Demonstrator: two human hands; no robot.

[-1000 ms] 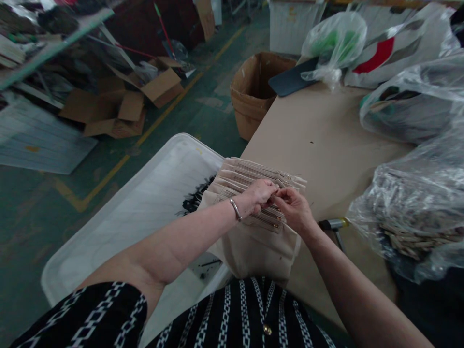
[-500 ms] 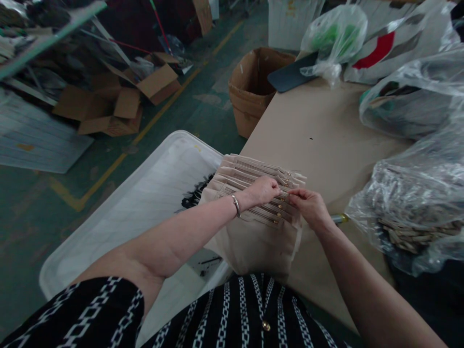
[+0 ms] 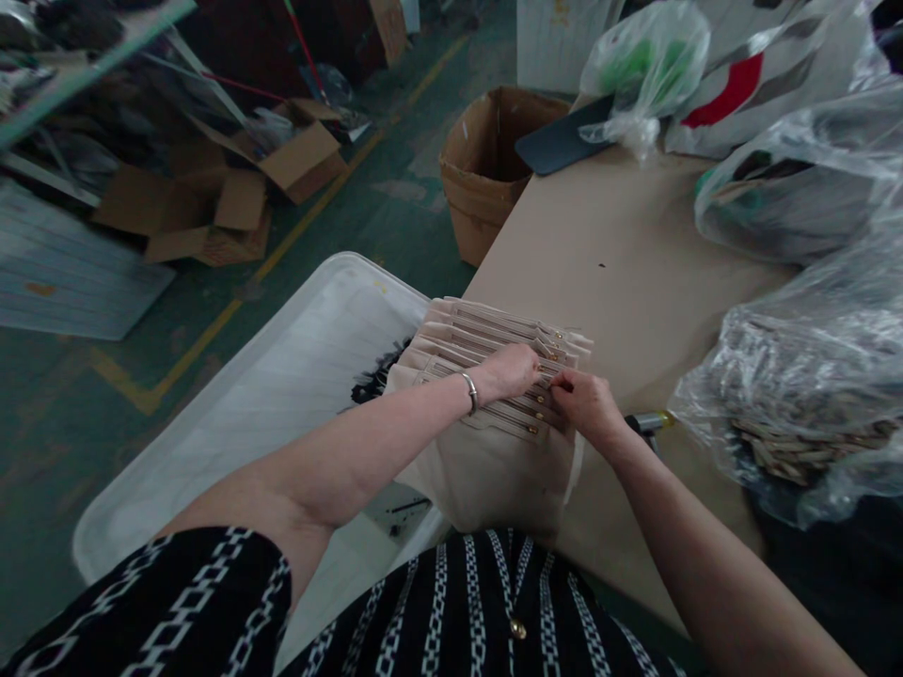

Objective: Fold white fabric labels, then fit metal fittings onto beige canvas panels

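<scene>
A fanned stack of beige fabric pieces with zippers (image 3: 494, 343) lies on the near corner of the tan table (image 3: 607, 254), hanging over its edge toward me. My left hand (image 3: 512, 369) rests on the stack with its fingers curled, pressing down one zipper strip. My right hand (image 3: 585, 404) is closed in a pinch at the right end of the same strip, by the small gold pulls. The two hands nearly touch.
A white plastic tub (image 3: 261, 414) stands left of the table with dark bits inside. Clear bags of small parts (image 3: 797, 404) crowd the table's right side. A metal tool (image 3: 649, 421) lies behind my right wrist. A cardboard box (image 3: 486, 169) stands on the green floor.
My right hand drew out to the right along the zipper, then came back left toward my left hand. My left hand stayed on the stack.
</scene>
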